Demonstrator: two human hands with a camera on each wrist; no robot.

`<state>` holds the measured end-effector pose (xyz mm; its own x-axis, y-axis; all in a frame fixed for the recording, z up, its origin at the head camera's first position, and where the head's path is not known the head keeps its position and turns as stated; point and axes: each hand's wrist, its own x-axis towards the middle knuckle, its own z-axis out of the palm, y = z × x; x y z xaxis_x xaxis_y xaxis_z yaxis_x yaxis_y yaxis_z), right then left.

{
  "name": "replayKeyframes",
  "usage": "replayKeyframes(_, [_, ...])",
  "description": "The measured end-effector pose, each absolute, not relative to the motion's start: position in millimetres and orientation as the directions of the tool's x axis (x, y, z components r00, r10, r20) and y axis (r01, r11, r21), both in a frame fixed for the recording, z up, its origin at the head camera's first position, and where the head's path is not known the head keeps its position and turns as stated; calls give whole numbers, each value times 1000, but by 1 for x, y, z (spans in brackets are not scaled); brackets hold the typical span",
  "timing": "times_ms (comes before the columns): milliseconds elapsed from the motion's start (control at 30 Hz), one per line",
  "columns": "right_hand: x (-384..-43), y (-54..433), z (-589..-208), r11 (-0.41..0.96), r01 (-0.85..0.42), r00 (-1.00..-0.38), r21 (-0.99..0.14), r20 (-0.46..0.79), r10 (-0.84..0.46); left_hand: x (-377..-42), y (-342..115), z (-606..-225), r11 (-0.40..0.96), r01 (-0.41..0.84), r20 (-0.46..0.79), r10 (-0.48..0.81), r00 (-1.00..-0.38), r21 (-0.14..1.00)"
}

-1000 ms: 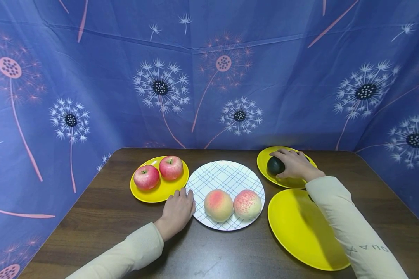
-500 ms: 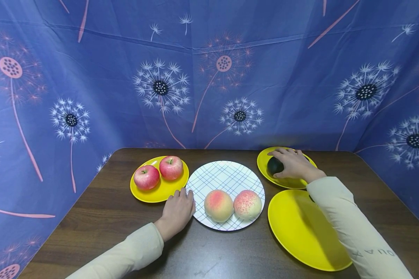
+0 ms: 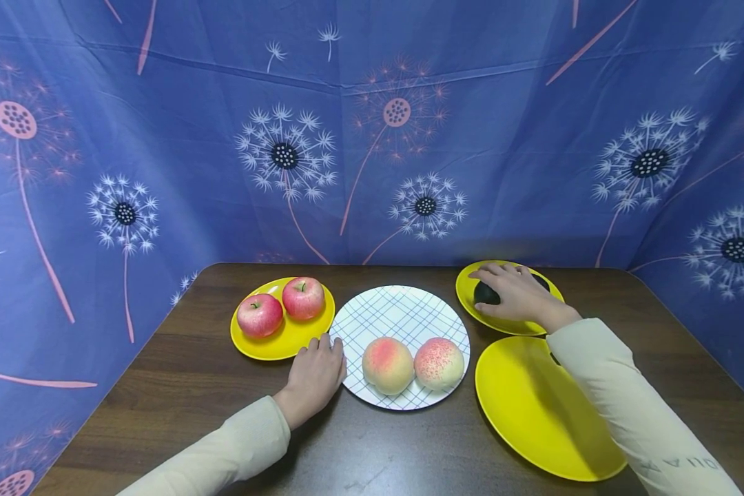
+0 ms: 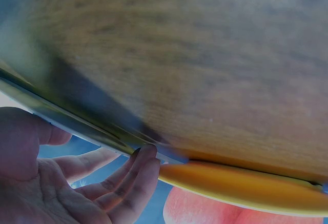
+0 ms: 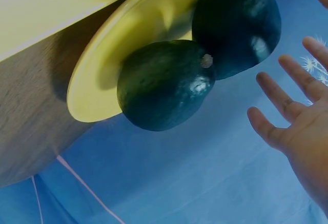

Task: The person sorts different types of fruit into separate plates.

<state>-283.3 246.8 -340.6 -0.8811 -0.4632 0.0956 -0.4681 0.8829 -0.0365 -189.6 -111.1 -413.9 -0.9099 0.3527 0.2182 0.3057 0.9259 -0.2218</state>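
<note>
My left hand rests with its fingertips at the left rim of a white plate with a blue grid pattern. In the left wrist view its fingers lie loosely along the plate's edge. Two peaches, one orange-pink and one speckled, sit on that plate. At the back right, my right hand is spread over a small yellow plate bearing two dark green avocados. In the right wrist view, both avocados lie side by side, and the spread fingers are apart from them.
Two red apples sit on a yellow plate at the left. A larger yellow plate lies at the front right, partly under my right sleeve, with a dark spot near its upper edge. A blue dandelion cloth hangs behind the table.
My right hand has shifted slightly left and lifted off the avocados, and the right-hand avocado shows more behind it. My left hand, the peaches and the apples stay in place.
</note>
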Motion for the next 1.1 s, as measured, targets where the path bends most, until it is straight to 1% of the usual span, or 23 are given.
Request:
replayKeyframes(433, [-267, 236, -338, 845, -534, -839, -32, 145, -525, -189, -111, -413, 926, 300, 207, 347, -915, -228])
replayKeyframes(700, [-255, 226, -338, 789, -614, -778, -32, 193, -598, -189, -111, -412, 926, 305, 205, 350, -914, -222])
replayKeyframes(1100, [-237, 210, -337, 731, -674, -735, -108, 193, -650, -189, -111, -412, 928, 302, 210, 347, -914, -217])
